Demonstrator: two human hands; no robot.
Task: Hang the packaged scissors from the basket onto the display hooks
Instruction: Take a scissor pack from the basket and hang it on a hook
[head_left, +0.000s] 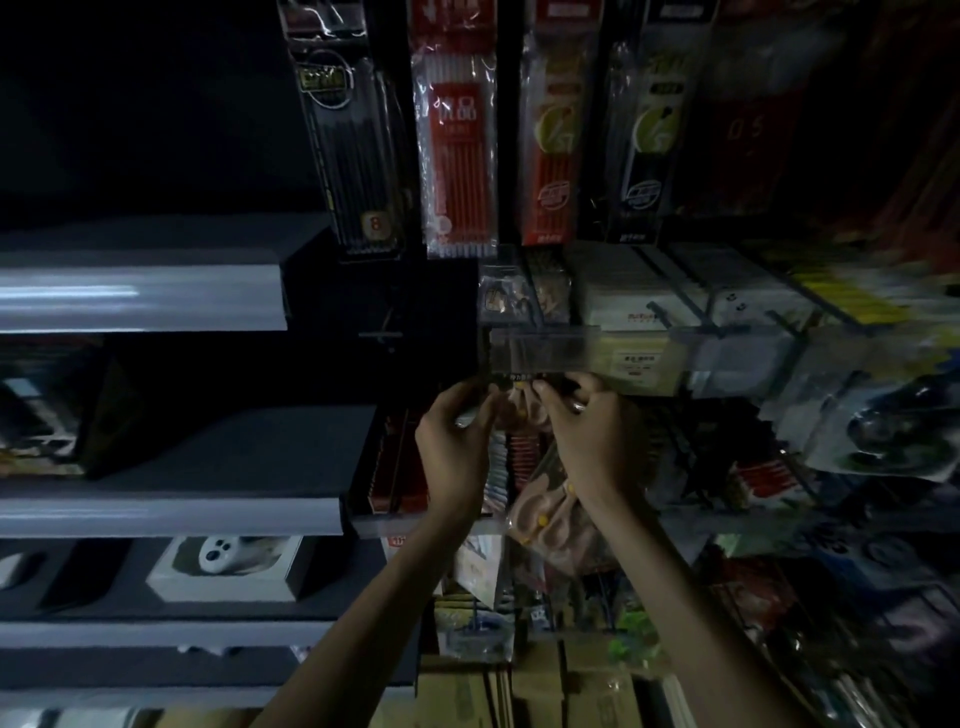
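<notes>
- 2 hands meet under the clear shelf rail (540, 353): left hand (457, 431) and right hand (587, 421) each pinch an upper corner of the packaged scissors (522, 410).
- The pink pack sits between the fingertips, its length apparently running down toward the wrists.
- The hook is hidden in the dark, probably just beyond the pack; both hands are equally near.
</notes>
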